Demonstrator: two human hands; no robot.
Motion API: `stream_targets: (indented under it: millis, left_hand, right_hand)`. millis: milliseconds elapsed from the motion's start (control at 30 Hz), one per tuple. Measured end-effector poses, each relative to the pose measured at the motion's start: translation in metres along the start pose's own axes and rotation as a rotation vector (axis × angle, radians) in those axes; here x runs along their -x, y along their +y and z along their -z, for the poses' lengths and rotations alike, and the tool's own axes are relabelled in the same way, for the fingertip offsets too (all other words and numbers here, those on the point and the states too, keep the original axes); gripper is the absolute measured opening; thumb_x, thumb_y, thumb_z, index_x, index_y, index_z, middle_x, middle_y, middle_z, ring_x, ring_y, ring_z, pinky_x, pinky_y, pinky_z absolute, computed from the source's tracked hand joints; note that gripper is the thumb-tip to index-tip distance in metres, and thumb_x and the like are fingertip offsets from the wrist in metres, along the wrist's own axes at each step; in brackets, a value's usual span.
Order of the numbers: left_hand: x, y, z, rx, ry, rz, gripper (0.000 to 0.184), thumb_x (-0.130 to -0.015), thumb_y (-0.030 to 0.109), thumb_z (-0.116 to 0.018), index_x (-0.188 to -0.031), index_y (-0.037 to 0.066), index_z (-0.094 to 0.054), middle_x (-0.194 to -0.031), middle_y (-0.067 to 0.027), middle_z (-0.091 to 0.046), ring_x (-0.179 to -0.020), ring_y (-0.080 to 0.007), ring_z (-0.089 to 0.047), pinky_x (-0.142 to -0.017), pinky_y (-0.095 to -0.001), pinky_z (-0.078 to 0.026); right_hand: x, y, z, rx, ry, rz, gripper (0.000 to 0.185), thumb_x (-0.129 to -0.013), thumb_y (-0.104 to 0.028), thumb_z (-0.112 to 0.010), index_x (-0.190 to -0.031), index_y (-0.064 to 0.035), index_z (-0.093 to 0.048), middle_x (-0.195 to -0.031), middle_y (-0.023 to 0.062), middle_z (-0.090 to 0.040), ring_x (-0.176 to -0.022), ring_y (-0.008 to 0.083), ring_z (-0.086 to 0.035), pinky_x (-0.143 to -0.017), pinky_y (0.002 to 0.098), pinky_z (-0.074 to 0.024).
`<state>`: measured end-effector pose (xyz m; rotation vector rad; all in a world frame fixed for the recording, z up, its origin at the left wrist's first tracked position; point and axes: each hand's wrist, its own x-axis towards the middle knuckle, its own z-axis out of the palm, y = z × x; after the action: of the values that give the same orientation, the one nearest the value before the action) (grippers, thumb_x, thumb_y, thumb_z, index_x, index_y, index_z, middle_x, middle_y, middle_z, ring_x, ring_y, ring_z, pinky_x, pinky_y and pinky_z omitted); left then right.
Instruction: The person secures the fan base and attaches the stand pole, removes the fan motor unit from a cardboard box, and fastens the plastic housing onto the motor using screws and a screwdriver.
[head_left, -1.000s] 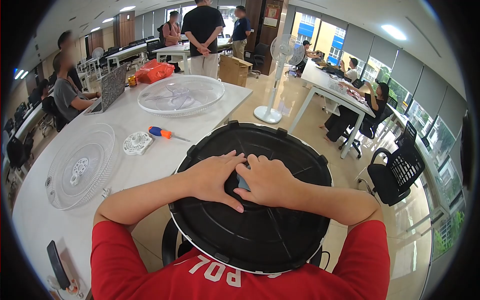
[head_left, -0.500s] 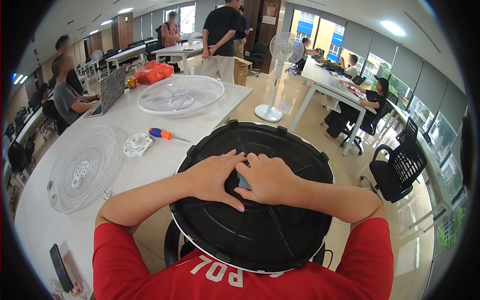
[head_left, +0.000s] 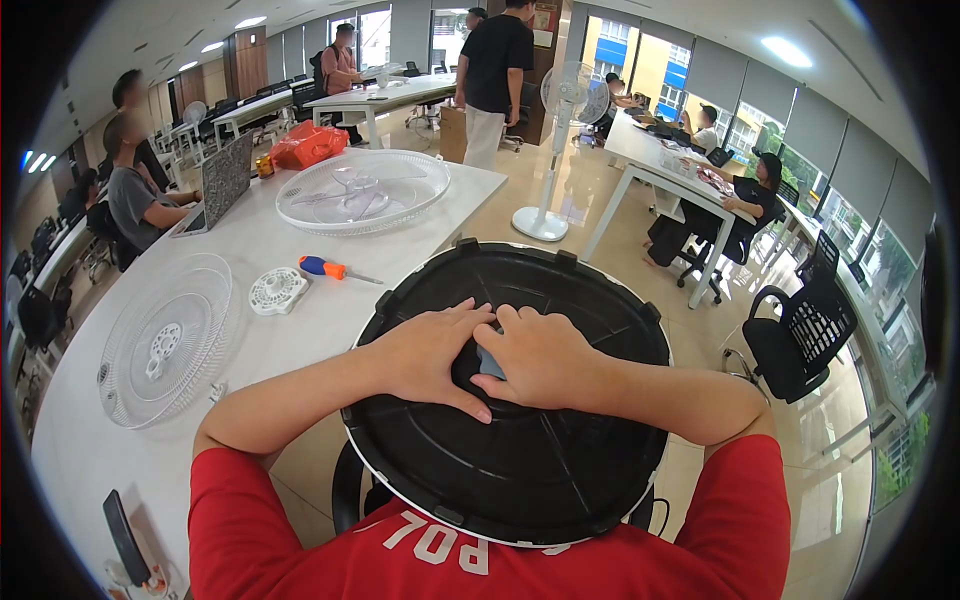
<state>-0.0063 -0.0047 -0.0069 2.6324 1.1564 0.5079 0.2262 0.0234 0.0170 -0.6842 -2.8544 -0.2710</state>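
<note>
Round black plastic disc with a white rim (head_left: 540, 455) sits before the red shirt (head_left: 245, 525), beside the long white table (head_left: 260, 350), essentially unmoved. Behind, a standing person in a black T-shirt (head_left: 497, 60) has shifted rightward, leaving the handwork unaffected. The bare left hand (head_left: 430, 365) rests spread, thumb wide; the bare right hand (head_left: 545, 362) grips a small grey piece (head_left: 489, 362) near the disc's centre, its hold unchanged, suggesting little progress there.

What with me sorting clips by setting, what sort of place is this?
Probably a shared office or a classroom-like workroom: it has white tables, black office chairs and an open laptop.
</note>
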Motion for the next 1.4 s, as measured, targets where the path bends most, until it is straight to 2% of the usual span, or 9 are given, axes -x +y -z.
stream_targets:
  millis: [67, 133, 367, 433, 967, 1033, 1267, 1333, 1400]
  left_hand:
    - [0.000, 0.001, 0.001, 0.024, 0.013, -0.011, 0.123, -0.069, 0.061, -0.095, -0.159, 0.000, -0.038, -0.162, -0.0304, -0.044, -0.155, -0.0525, -0.034, -0.126, -0.0552, -0.033]
    - [-0.001, 0.004, 0.005, -0.023, -0.039, 0.014, 0.130, -0.070, 0.072, -0.089, -0.159, -0.007, -0.036, -0.164, -0.0305, -0.041, -0.157, -0.0478, -0.033, -0.126, -0.0514, -0.034]
    - [0.000, 0.000, 0.000, -0.032, -0.021, -0.003, 0.130, -0.070, 0.072, -0.089, -0.160, -0.005, -0.035, -0.165, -0.0316, -0.039, -0.157, -0.0483, -0.033, -0.127, -0.0515, -0.033]
    - [0.000, 0.000, -0.001, 0.000, 0.026, -0.024, 0.125, -0.069, 0.062, -0.095, -0.158, -0.004, -0.037, -0.161, -0.0355, -0.042, -0.153, -0.0530, -0.036, -0.126, -0.0526, -0.033]
    - [-0.001, 0.001, -0.001, 0.021, 0.045, -0.047, 0.123, -0.069, 0.060, -0.096, -0.156, -0.005, -0.039, -0.157, -0.0360, -0.046, -0.150, -0.0531, -0.040, -0.128, -0.0537, -0.031]
    - [-0.001, -0.001, -0.001, -0.007, 0.006, -0.030, 0.129, -0.068, 0.071, -0.090, -0.158, -0.005, -0.037, -0.163, -0.0340, -0.041, -0.155, -0.0499, -0.035, -0.126, -0.0508, -0.034]
    - [-0.001, 0.002, 0.000, -0.014, 0.009, -0.032, 0.127, -0.069, 0.071, -0.090, -0.157, -0.005, -0.038, -0.163, -0.0346, -0.041, -0.154, -0.0512, -0.036, -0.126, -0.0516, -0.034]
    - [0.000, 0.002, -0.001, 0.000, 0.028, -0.042, 0.124, -0.070, 0.064, -0.093, -0.159, -0.002, -0.037, -0.160, -0.0342, -0.044, -0.151, -0.0554, -0.037, -0.123, -0.0558, -0.036]
    - [0.000, 0.003, 0.000, -0.001, 0.021, -0.030, 0.125, -0.070, 0.065, -0.093, -0.159, -0.002, -0.037, -0.161, -0.0341, -0.043, -0.152, -0.0550, -0.037, -0.123, -0.0555, -0.036]
  right_hand:
    - [0.000, 0.000, -0.001, -0.002, 0.001, -0.001, 0.057, -0.093, -0.050, -0.074, -0.120, -0.0011, -0.066, -0.120, 0.0257, -0.066, -0.097, 0.0384, -0.070, -0.075, 0.0462, -0.0597]
    - [0.001, 0.001, -0.003, 0.003, 0.034, 0.019, 0.056, -0.092, -0.050, -0.074, -0.119, -0.0013, -0.066, -0.120, 0.0258, -0.066, -0.097, 0.0385, -0.070, -0.075, 0.0462, -0.0597]
    - [0.002, 0.001, -0.003, -0.002, 0.047, 0.026, 0.054, -0.092, -0.050, -0.075, -0.117, -0.0026, -0.067, -0.115, 0.0226, -0.067, -0.093, 0.0368, -0.070, -0.073, 0.0461, -0.0591]
    - [0.001, 0.001, -0.003, 0.003, 0.023, 0.019, 0.054, -0.092, -0.051, -0.075, -0.115, -0.0034, -0.067, -0.111, 0.0205, -0.069, -0.090, 0.0358, -0.070, -0.071, 0.0457, -0.0587]
    - [0.000, 0.010, 0.002, -0.008, -0.007, 0.068, 0.070, -0.085, -0.064, -0.076, -0.117, -0.0034, -0.065, -0.114, 0.0196, -0.070, -0.090, 0.0362, -0.073, -0.074, 0.0466, -0.0606]
    - [-0.001, 0.013, 0.003, -0.011, -0.063, 0.084, 0.073, -0.083, -0.067, -0.076, -0.118, -0.0036, -0.064, -0.116, 0.0203, -0.069, -0.092, 0.0367, -0.073, -0.075, 0.0481, -0.0606]
    - [-0.004, 0.037, 0.025, -0.181, -0.178, 0.206, 0.074, -0.083, -0.058, -0.082, -0.127, -0.0029, -0.058, -0.124, 0.0177, -0.066, -0.106, 0.0394, -0.069, -0.088, 0.0476, -0.0584]
    - [-0.001, 0.041, 0.029, -0.259, -0.220, 0.218, 0.075, -0.083, -0.053, -0.085, -0.129, -0.0024, -0.056, -0.126, 0.0158, -0.065, -0.113, 0.0397, -0.067, -0.094, 0.0479, -0.0559]
    - [-0.001, 0.043, 0.029, -0.280, -0.231, 0.217, 0.075, -0.082, -0.054, -0.085, -0.128, -0.0024, -0.056, -0.127, 0.0157, -0.065, -0.115, 0.0394, -0.066, -0.094, 0.0482, -0.0554]
